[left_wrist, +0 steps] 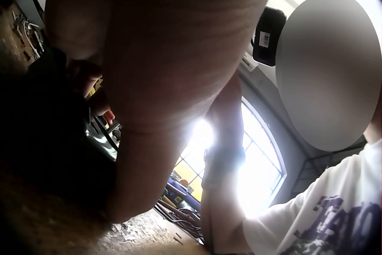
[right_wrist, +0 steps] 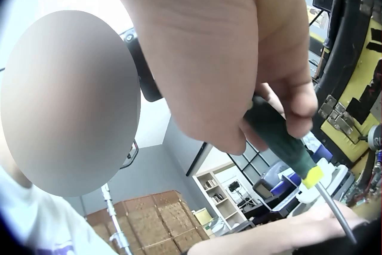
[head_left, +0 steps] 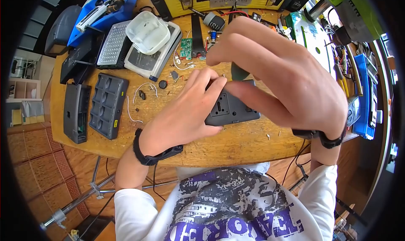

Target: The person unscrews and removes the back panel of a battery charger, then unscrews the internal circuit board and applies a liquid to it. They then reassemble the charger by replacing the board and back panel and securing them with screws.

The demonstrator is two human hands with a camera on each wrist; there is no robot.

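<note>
A dark grey plastic housing (head_left: 242, 110) with a slotted recessed plate lies on the wooden table in the head view. Over its left side rests my left hand (head_left: 181, 112), thumb and fingertips near its upper left edge. My right hand (head_left: 291, 76) grips a screwdriver by its dark green handle (head_left: 239, 72) above the housing. In the right wrist view the handle (right_wrist: 280, 138) has a yellow collar, and its metal shaft (right_wrist: 337, 212) points down to a dark surface. The tip's exact contact is hidden. The left wrist view shows my left hand (left_wrist: 167, 46) over a dark shape.
Left on the table (head_left: 202, 150) lie a dark tray (head_left: 109, 106), another dark casing (head_left: 76, 113) and white wires. A clear container (head_left: 147, 32) sits on a grey device behind. A green circuit board (head_left: 186, 48), a yellow toolbox (head_left: 228, 0) and blue bins surround the work area.
</note>
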